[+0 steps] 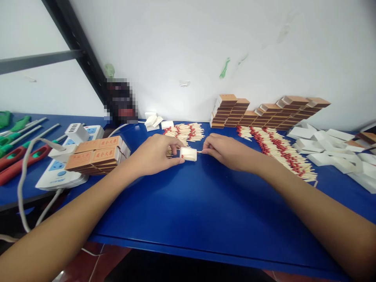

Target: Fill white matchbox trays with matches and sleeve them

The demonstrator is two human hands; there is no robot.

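My left hand [158, 153] is closed on the left end of a small white matchbox tray [191, 158], thumb in front and fingers behind. Pale matchsticks lie inside it, with a few red heads at the left end. To the right, my right hand [220, 149] pinches a thin matchstick [199, 152] that points at the tray's right end; whether it touches the tray I cannot tell. Just behind my left hand is a pile of loose red-headed matches [188, 132]. A longer row of matches [282, 152] lies beyond my right forearm.
Stacked brown matchboxes [264, 113] stand against the wall. White empty trays [337, 147] are heaped at right, and a few white trays [152, 120] sit at the back. At left are bundled orange matchboxes [96, 152], a power strip [61, 174] with cables, and red-and-green-handled tools [26, 154].
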